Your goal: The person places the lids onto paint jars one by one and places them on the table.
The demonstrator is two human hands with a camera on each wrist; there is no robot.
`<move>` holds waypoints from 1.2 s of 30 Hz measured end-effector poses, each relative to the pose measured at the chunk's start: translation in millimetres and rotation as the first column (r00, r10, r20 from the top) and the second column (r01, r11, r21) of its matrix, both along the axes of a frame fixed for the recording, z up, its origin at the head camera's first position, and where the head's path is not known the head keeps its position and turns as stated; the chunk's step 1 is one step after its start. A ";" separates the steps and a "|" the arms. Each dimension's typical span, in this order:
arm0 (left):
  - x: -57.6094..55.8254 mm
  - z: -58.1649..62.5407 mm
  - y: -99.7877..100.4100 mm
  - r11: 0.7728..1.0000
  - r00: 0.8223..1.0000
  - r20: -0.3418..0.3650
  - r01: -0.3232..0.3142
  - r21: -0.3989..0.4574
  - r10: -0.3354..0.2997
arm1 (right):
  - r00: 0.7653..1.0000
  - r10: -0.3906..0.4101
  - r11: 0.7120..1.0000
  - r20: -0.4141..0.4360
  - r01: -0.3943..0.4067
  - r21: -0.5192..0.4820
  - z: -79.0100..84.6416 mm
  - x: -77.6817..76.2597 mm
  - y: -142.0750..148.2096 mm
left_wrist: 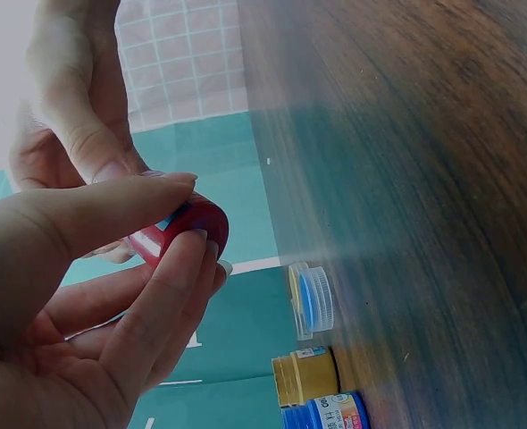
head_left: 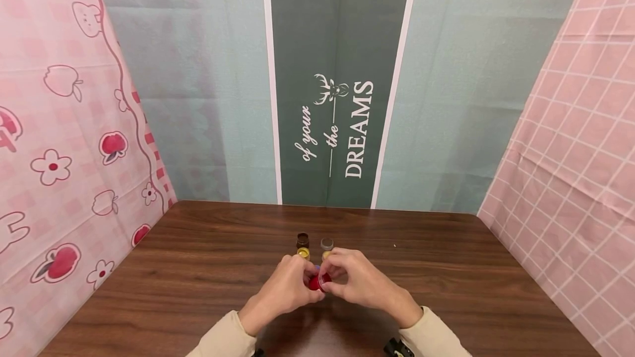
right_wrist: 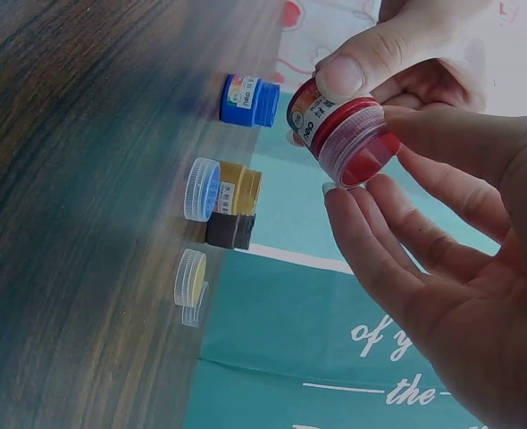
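Observation:
A small red paint jar [right_wrist: 310,114] with a white label is tilted between both hands above the table. My left hand [head_left: 288,286] grips the jar body, thumb on one side and fingers on the other. The jar's clear screw lid [right_wrist: 346,147] sits at its mouth; whether it is still threaded on, I cannot tell. My right hand [head_left: 361,281] pinches that lid between thumb and fingers. In the left wrist view, the red jar [left_wrist: 208,223] is partly hidden by the fingers.
Beyond the hands on the wooden table [head_left: 208,258] stand lidless blue [right_wrist: 239,100], yellow [right_wrist: 242,183] and black [right_wrist: 228,231] paint jars. Beside them lie clear lids, one blue-stained [right_wrist: 203,189] and one yellow-stained [right_wrist: 190,277]. A printed curtain [head_left: 342,43] hangs behind the table.

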State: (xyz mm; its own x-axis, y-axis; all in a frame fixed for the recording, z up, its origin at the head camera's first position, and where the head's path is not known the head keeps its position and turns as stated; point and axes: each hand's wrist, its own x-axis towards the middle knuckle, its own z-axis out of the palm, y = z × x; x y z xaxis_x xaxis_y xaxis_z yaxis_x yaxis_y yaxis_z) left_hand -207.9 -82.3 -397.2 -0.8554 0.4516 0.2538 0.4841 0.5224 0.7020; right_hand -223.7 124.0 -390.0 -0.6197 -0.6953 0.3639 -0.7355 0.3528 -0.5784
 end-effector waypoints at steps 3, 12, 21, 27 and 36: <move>-0.1 0.0 -0.2 1.000 1.000 0.007 0.002 0.004 -0.002 | 1.000 -0.001 1.000 -0.004 0.001 -0.005 -0.1 0.0 0.1; -0.9 0.9 1.1 1.000 1.000 0.021 -0.001 0.008 0.001 | 0.999 -0.029 0.999 0.019 0.029 -0.014 -0.1 -2.1 0.1; -1.1 1.7 0.7 1.000 1.000 0.017 -0.005 0.001 0.005 | 0.998 -0.042 0.999 0.039 0.043 -0.016 0.1 -4.1 0.0; -1.9 1.9 0.7 1.000 1.000 0.014 -0.013 -0.005 0.013 | 0.998 -0.048 0.999 0.041 0.048 -0.003 0.4 -4.9 -0.3; -0.9 -0.3 0.1 1.000 1.000 -0.013 -0.017 -0.011 0.017 | 0.998 -0.036 0.999 0.048 0.036 -0.014 0.1 -2.7 1.4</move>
